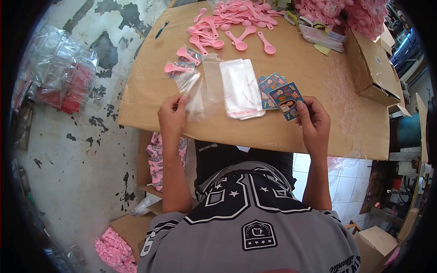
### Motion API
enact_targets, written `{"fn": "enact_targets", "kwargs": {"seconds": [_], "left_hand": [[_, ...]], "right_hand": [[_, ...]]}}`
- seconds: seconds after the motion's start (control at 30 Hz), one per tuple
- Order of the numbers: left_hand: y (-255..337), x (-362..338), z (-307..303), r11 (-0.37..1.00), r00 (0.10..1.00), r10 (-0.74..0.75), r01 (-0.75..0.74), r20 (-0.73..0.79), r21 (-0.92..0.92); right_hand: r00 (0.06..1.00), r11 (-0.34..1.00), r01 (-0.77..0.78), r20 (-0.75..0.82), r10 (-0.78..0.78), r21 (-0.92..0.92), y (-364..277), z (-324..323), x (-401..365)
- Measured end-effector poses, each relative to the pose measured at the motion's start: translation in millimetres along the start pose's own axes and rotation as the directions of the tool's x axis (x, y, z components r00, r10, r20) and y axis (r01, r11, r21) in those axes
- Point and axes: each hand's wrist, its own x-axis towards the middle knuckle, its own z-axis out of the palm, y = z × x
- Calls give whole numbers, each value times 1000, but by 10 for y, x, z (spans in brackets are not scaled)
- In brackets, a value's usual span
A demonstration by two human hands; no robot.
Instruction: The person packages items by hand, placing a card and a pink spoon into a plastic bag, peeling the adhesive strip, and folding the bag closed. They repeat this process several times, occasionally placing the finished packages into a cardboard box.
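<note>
My left hand point(174, 114) pinches the edge of a clear plastic bag point(200, 98) at the table's near left. In my right hand point(314, 119) is a blue printed card point(286, 99), held between thumb and fingers. More printed cards point(272, 83) lie just beyond it, partly covered. Between the hands rests a stack of clear plastic bags point(241, 88) with a reddish strip at the near end. Beyond my left hand, pink spoons point(177, 68) lie on packets with printed cards.
A heap of pink spoons point(241, 16) spreads over the far side of the table point(309, 59). A cardboard box point(373, 68) stands at the right edge, tape rolls point(318, 25) nearby. A pen point(161, 29) lies far left. Boxes of pink packets point(155, 164) sit below the table.
</note>
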Motion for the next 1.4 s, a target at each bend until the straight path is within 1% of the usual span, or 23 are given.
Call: {"fn": "enact_targets", "kwargs": {"seconds": [0.1, 0.2, 0.3, 0.4, 0.5, 0.6, 0.7, 0.8, 0.83, 0.9, 0.93, 1.03, 1.07, 1.13, 1.17, 1.2, 1.3, 1.33, 1.4], "left_hand": [[118, 21, 26, 982, 962, -179, 187, 208, -21], [195, 113, 140, 988, 953, -137, 151, 269, -31], [221, 181, 314, 984, 950, -38, 90, 309, -154], [307, 227, 363, 977, 900, 9, 86, 437, -197], [263, 219, 415, 976, 888, 45, 59, 458, -211], [272, 225, 361, 984, 881, 128, -56, 455, -169], [194, 243, 286, 980, 900, 136, -62, 415, -189], [160, 295, 140, 935, 968, -32, 117, 249, -335], [122, 314, 115, 875, 978, -67, 153, 197, -460], [31, 363, 80, 704, 983, -153, 178, 99, -687], [5, 378, 33, 591, 976, -152, 218, 158, -777], [159, 322, 47, 325, 938, -204, 335, 280, -884], [171, 289, 80, 297, 931, -206, 352, 301, -887], [220, 237, 190, 237, 915, -194, 394, 355, -888], [272, 202, 265, 227, 913, -191, 399, 361, -888], [336, 154, 345, 218, 911, -188, 404, 368, -888], [617, 11, 539, 183, 894, -177, 441, 411, -879], [704, -31, 588, 171, 887, -174, 455, 428, -874], [792, -102, 668, 155, 881, -148, 469, 449, -870]], "right_hand": [[1000, 1000, -10, 28, 10, 7, -20, 69, 12], [999, 1000, -17, 44, 17, 4, -21, 165, 35], [997, 999, -28, 66, 27, 16, -6, 271, 62], [991, 1000, -22, 130, 24, -20, -19, 448, 84], [939, 977, 90, 343, -18, -195, -147, 667, 133], [925, 934, 227, 362, -118, -277, -126, 962, 203], [893, 782, 241, 447, 53, -574, -101, 1112, 324], [902, 748, 210, 419, 100, -630, -147, 1205, 355], [904, 768, 209, 418, 84, -606, -135, 1217, 360], [908, 804, 213, 416, 46, -555, -101, 1179, 390], [926, 832, 217, 378, -9, -510, -89, 1146, 394], [981, 907, 105, 193, -27, -408, -218, 1021, 388], [991, 950, 93, 118, -60, -297, -155, 994, 372], [994, 975, 35, 109, -11, -220, -90, 924, 364], [995, 984, 7, 100, 11, -181, -61, 888, 357], [991, 991, -16, 128, 34, -136, -27, 876, 356], [961, 972, -232, 161, 223, 38, -87, 892, 330], [965, 969, -223, 163, 205, 102, -67, 909, 333], [965, 957, -239, 152, 215, 164, -81, 906, 323]]}}
